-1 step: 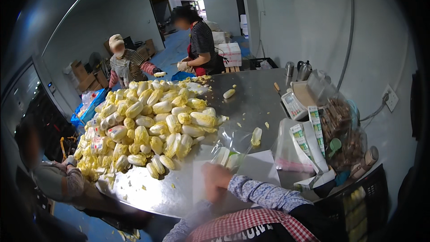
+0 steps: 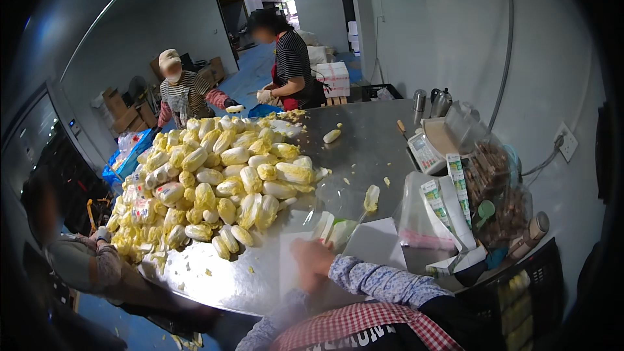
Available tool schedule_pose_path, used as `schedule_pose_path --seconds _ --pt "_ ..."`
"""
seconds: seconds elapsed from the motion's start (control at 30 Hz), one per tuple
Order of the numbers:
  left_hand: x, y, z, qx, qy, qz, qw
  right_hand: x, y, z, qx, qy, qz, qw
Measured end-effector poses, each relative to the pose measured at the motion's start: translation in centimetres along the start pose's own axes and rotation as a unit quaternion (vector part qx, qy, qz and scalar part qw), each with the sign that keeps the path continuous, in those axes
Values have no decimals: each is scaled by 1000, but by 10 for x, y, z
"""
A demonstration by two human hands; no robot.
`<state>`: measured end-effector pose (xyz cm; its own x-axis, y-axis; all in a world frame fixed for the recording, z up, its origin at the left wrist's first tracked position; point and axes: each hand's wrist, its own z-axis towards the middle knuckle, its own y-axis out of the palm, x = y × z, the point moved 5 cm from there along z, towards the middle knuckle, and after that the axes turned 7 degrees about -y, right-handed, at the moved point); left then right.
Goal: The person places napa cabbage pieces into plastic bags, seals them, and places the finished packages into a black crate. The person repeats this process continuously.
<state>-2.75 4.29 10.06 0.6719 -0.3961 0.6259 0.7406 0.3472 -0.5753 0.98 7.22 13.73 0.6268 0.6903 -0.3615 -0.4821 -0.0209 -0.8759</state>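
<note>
My right hand (image 2: 314,256) is closed at the near end of a clear plastic bag (image 2: 354,220). Motion blurs its fingers, and what they hold does not show. My left hand (image 2: 309,281) is mostly covered by the right one, so its fingers are hidden. Pale napa cabbages (image 2: 323,225) with some green lie by the bag, just beyond my hands. A loose yellow-white cabbage leaf (image 2: 371,199) rests at the bag's far side. Under my hands is a white board or sheet (image 2: 377,245) on the metal table (image 2: 374,114).
A big heap of napa cabbages (image 2: 221,175) covers the table's left half. At right stand a white scale (image 2: 426,153), label strips (image 2: 434,198), clear bags (image 2: 422,214) and a kettle (image 2: 442,102). Several co-workers stand around the table; one (image 2: 185,91) holds out a cabbage (image 2: 234,109).
My hands have shifted slightly at the bag. The bag's clear plastic has changed shape, uncovering more of the leaf beside it. The far co-worker's cabbage has moved a little.
</note>
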Motion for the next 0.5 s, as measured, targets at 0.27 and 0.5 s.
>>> schedule_pose_path --seconds 0.27,0.5 --pt "-53 -11 29 -87 -201 -342 914 -33 -91 -29 211 -111 147 960" --pt "-49 -4 32 -123 -292 -516 796 18 -48 -60 179 -39 -25 983"
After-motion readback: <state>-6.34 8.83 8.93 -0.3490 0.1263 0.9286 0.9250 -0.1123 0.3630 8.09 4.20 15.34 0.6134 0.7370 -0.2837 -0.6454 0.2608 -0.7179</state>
